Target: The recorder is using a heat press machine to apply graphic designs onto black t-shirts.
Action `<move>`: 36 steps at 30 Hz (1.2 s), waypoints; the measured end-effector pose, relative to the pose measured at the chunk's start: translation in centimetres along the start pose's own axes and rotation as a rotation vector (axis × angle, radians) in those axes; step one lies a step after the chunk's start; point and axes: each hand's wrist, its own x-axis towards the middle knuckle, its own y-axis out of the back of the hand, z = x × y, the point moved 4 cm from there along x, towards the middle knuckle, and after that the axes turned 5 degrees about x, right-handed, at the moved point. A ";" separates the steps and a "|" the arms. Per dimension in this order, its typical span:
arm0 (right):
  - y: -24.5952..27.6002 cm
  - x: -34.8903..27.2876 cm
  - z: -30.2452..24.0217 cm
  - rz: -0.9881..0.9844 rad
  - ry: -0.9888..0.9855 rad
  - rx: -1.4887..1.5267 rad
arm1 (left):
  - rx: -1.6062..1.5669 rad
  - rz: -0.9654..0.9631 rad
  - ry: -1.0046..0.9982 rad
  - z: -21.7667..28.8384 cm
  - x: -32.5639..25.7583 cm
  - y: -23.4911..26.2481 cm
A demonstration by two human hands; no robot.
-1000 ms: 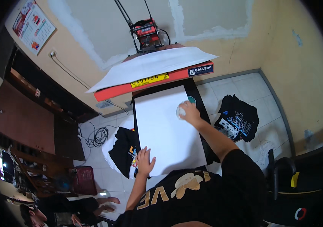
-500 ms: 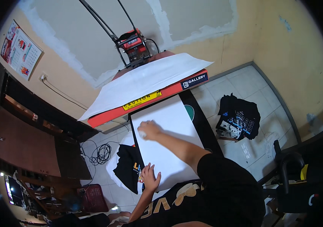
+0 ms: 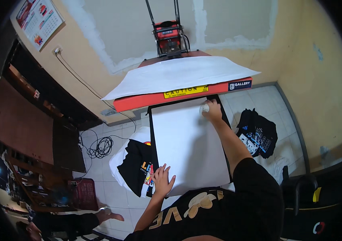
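Note:
A large white sheet [image 3: 179, 148] lies flat over the lower bed of a heat press, whose black edge [image 3: 151, 132] shows along the sides. At the sheet's far right corner, my right hand [image 3: 214, 111] is closed round a small white wad [image 3: 204, 108] and presses it on the surface. Whether the wad is cloth or paper I cannot tell. My left hand [image 3: 163, 181] lies on the sheet's near left edge with fingers spread, holding nothing. Beyond the sheet, the press's red upper plate [image 3: 139, 103] is tilted up, with another white sheet [image 3: 183, 72] draped over it.
Black and white printed shirts [image 3: 132, 166] hang at the bed's left side. More black printed shirts [image 3: 257, 132] are piled at the right. A coiled black cable [image 3: 100, 148] and a dark red basket [image 3: 84, 193] are on the tiled floor. Another person's bare foot [image 3: 110, 215] is at lower left.
My right hand has slid with the wad from the sheet's left part to its far right corner. My left hand stays on the near left edge. The view has turned.

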 end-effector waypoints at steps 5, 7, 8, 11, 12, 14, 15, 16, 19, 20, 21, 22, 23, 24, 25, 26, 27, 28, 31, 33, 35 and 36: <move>-4.1 2.7 0.8 0.102 0.022 -0.250 | -0.019 -0.010 -0.078 0.9 0.6 -0.3; -7.2 2.2 -4.2 0.035 0.055 -0.218 | -0.019 0.003 -0.052 0.5 0.2 -0.4; -7.6 1.2 -8.8 -0.133 0.033 -0.054 | -0.011 0.007 -0.031 0.0 -0.4 -0.4; -9.2 -2.4 -14.5 -0.284 0.231 0.090 | -0.011 0.031 -0.022 0.3 -0.1 -0.2; -10.0 -3.5 -15.4 -0.367 0.329 0.100 | -0.011 0.013 -0.021 0.3 0.2 -0.4; -9.0 -7.4 -18.5 -0.409 0.406 0.171 | 0.004 0.035 -0.008 -0.2 0.0 -0.6; -8.3 -9.0 -19.0 -0.420 0.442 0.172 | -0.001 0.023 -0.008 0.0 0.2 -0.5; -7.6 -10.4 -19.5 -0.434 0.484 0.176 | -0.013 0.035 -0.023 -0.1 0.3 -0.4; -4.8 -14.3 -18.2 -0.508 0.565 0.204 | 0.002 0.059 -0.045 -0.1 0.4 -0.6; -3.9 -15.4 -17.0 -0.508 0.567 0.199 | 0.002 0.054 -0.035 -0.2 0.5 -0.7; -2.9 -16.7 -16.1 -0.569 0.633 0.225 | -0.011 0.072 -0.036 -0.3 0.3 -0.6; -1.9 -18.0 -14.9 -0.630 0.696 0.250 | -0.026 0.090 -0.038 -0.3 0.2 -0.5; -0.8 -19.2 -13.3 -0.641 0.713 0.316 | -0.024 0.097 -0.032 -0.1 0.1 -0.3; 0.5 -20.4 -11.7 -0.656 0.732 0.384 | -0.025 0.101 -0.017 -0.1 0.0 -0.2; 1.5 -21.4 -10.1 -0.664 0.741 0.375 | -0.039 0.098 0.002 -0.1 -0.2 -0.2; 2.7 -22.3 -8.8 -0.683 0.750 0.444 | -0.053 0.096 0.019 0.0 -0.3 0.0; 3.9 -22.9 -7.6 -0.702 0.755 0.516 | -0.058 0.091 0.027 0.0 -0.3 0.0; 4.8 -23.0 -6.4 -0.712 0.760 0.510 | -0.048 0.087 0.029 0.1 -0.2 0.0; 6.6 -21.5 -3.1 -0.574 0.629 0.287 | -0.042 0.098 0.036 0.1 -0.8 0.0; 6.7 -19.5 -1.6 -0.455 0.409 0.180 | -0.040 0.103 0.054 0.3 -0.9 0.0; 6.9 -17.6 -1.2 -0.372 0.247 0.097 | -0.038 0.111 0.054 0.4 -0.5 0.0; 6.7 -16.8 -1.0 -0.319 0.259 0.120 | -0.031 0.119 0.046 0.5 -0.3 0.0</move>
